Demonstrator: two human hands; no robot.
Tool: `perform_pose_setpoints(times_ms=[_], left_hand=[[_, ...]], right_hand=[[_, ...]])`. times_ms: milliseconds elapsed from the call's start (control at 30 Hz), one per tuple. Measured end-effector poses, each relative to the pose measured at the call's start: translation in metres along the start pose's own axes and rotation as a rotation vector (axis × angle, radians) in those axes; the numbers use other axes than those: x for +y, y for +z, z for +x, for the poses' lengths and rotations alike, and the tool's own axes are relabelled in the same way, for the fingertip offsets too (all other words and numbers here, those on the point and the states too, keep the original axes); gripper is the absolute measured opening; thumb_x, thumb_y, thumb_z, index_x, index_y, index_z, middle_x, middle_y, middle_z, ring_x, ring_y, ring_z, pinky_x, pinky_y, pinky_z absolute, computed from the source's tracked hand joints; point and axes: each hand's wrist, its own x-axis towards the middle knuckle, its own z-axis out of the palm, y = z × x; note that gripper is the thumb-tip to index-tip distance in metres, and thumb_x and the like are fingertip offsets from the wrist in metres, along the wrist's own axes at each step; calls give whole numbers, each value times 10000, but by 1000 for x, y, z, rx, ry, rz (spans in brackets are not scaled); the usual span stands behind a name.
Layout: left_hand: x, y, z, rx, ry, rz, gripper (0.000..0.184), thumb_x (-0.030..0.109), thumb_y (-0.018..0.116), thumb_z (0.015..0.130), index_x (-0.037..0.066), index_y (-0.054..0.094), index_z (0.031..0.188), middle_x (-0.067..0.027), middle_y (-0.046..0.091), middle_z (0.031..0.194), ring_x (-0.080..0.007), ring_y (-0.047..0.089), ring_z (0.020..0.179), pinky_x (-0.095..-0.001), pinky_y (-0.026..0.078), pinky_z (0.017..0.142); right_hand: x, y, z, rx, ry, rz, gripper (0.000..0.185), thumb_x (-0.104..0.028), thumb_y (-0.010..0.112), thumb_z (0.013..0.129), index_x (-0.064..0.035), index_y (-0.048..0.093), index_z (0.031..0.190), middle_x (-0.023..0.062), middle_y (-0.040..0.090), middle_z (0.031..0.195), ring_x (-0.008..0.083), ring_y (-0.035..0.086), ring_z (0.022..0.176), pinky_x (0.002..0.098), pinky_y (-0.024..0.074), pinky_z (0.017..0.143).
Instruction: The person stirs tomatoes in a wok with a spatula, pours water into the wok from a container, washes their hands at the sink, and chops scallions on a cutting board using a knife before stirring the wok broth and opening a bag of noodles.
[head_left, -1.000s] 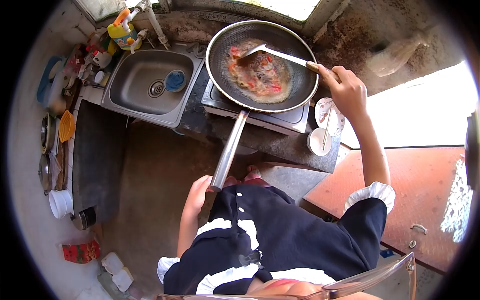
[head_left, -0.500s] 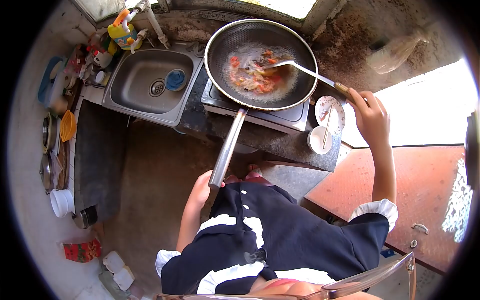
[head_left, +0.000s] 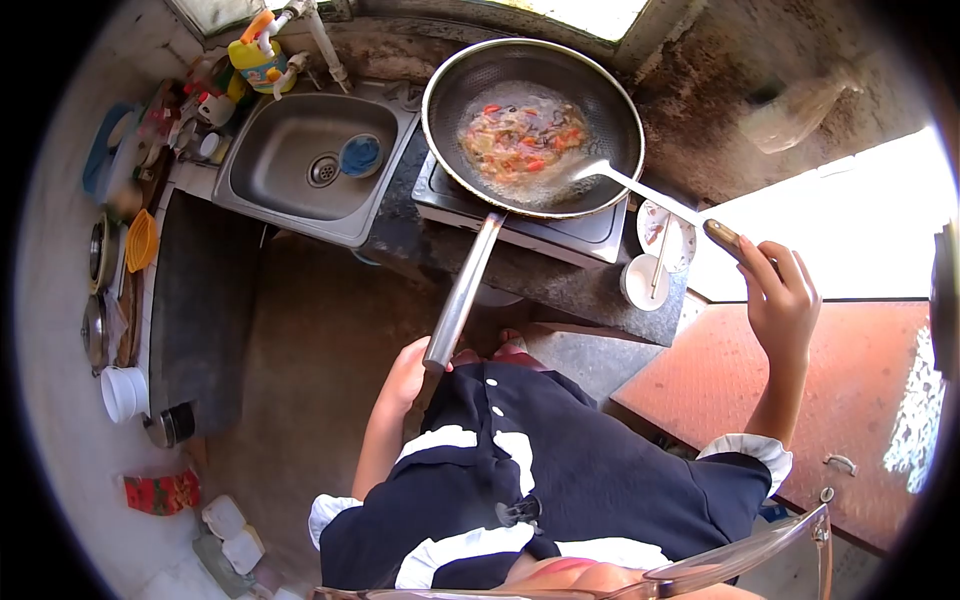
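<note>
A large dark wok with a long metal handle sits on a gas stove. Inside it, chopped food with red pieces lies in bubbling liquid. My left hand is closed around the end of the wok handle, partly hidden behind it. My right hand grips the wooden end of a metal spatula. The spatula's blade dips into the liquid at the wok's near right side.
A steel sink holding a blue-lined bowl is left of the stove. On the right, a white bowl with chopsticks stands beside a patterned plate. A yellow jug stands behind the sink.
My right hand has moved right and toward me, drawing the spatula blade from the food's middle to its near right edge. My left hand stays on the handle.
</note>
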Motion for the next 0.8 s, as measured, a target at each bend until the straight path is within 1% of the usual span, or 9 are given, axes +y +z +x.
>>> perform_pose_setpoints(times_ms=[133,233,333,433,533,667,800], left_hand=[[-4,-4,-1,2,2,13,279,211,477,957,-6,621,1059,-34,634,832,-93,590,769,-232,459,740],[-3,-2,-3,38,1,18,311,305,511,916,13,616,950,-71,644,810,-154,623,780,-279,467,753],[-13,-11,-2,32,30,36,309,306,507,920,18,613,954,-62,641,812,-147,621,787,-276,471,753],[-16,-16,-4,60,7,34,306,304,490,939,23,609,961,-57,637,825,-142,619,791,-281,482,761],[-14,-15,-10,80,-23,-32,288,243,433,988,15,600,931,-47,624,848,-137,615,798,-274,484,768],[-27,-25,-15,104,-2,-60,267,241,438,984,25,575,908,-49,612,821,-146,623,788,-288,500,771],[-24,-24,-20,120,6,-56,253,236,443,981,30,569,905,-46,602,806,-145,624,781,-289,503,767]], right_hand=[[-2,11,1,8,-68,-33,305,-69,735,689,-106,711,991,20,615,836,156,582,681,288,489,565],[-5,30,10,62,-111,-16,291,-82,723,697,-105,713,987,20,612,829,151,571,657,285,481,549],[-7,53,23,133,-137,18,296,-85,715,697,-100,714,993,20,606,822,151,564,646,289,479,547],[-13,71,43,173,-154,72,305,-88,722,698,-105,711,1002,20,607,834,152,564,652,287,482,554],[-14,91,59,204,-164,87,315,-98,731,702,-114,706,1016,18,611,843,154,566,657,287,484,560],[-12,108,74,239,-143,90,304,-113,733,721,-120,704,1024,20,620,853,158,579,666,293,491,582],[-10,111,79,223,-96,83,283,-108,721,734,-115,707,1017,31,630,858,173,608,703,305,504,605]])
